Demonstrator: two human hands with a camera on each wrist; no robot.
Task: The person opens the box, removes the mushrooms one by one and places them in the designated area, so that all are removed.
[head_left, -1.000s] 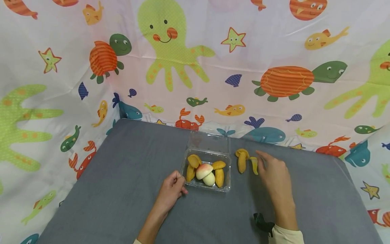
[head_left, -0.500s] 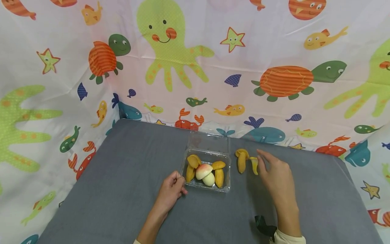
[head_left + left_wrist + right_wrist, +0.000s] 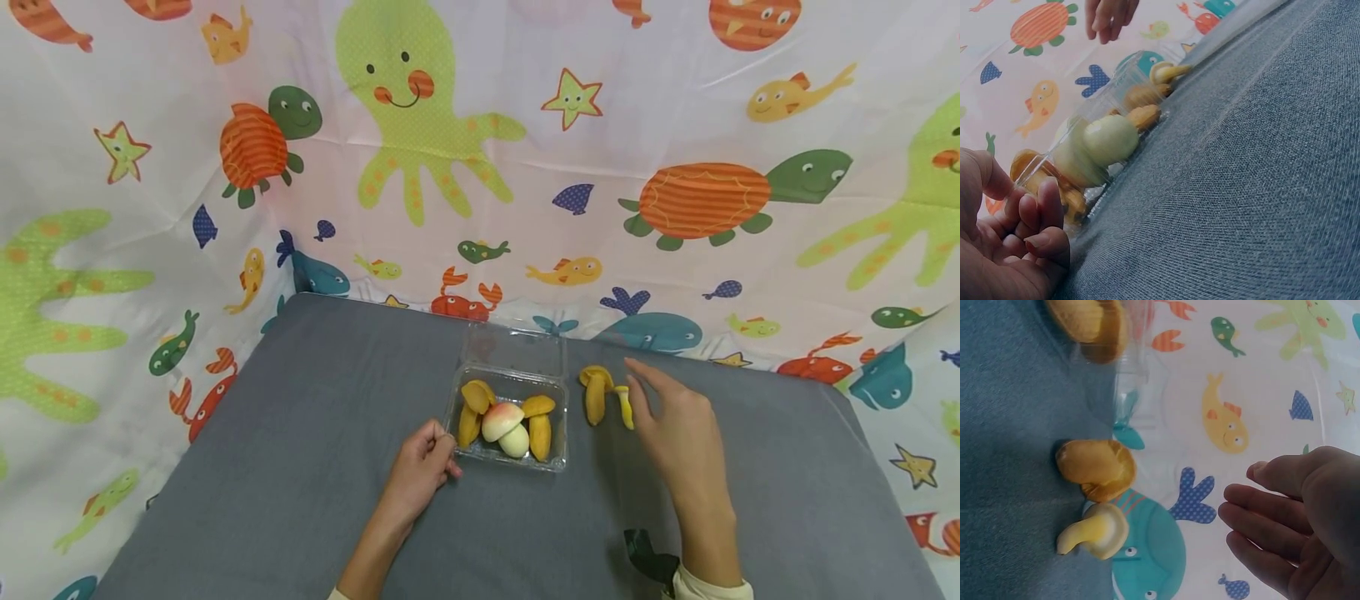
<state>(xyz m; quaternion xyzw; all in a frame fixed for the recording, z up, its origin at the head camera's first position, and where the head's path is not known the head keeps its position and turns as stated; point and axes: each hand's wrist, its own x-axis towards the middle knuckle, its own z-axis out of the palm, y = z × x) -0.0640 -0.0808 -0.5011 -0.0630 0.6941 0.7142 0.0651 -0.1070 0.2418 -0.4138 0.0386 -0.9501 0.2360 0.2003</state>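
Note:
A clear plastic clamshell box [image 3: 468, 457] lies with its lid raised behind it. Inside it are two orange-brown mushrooms [image 3: 540, 437] and, between them, a pale mushroom [image 3: 504, 418] with a pinkish cap. My left hand [image 3: 423, 462] pinches the box's near left corner between thumb and fingers, as the left wrist view shows. To the right of the box, on the cloth, rest another orange-brown mushroom [image 3: 596, 396] and a small yellow mushroom [image 3: 1102, 532]. My right hand [image 3: 681, 429] hovers beside the small one, holding nothing, thumb and index finger apart.
Grey cloth [image 3: 315, 450] covers the table. Close behind the box rises a white curtain [image 3: 487, 192] printed with sea animals, which also hangs along both sides. A dark strap [image 3: 648, 557] hangs at the right sleeve [image 3: 708, 583].
My right hand has shifted slightly, its index fingertip and thumb moving a little up and left in the head view. The left hand and box have stayed where they were.

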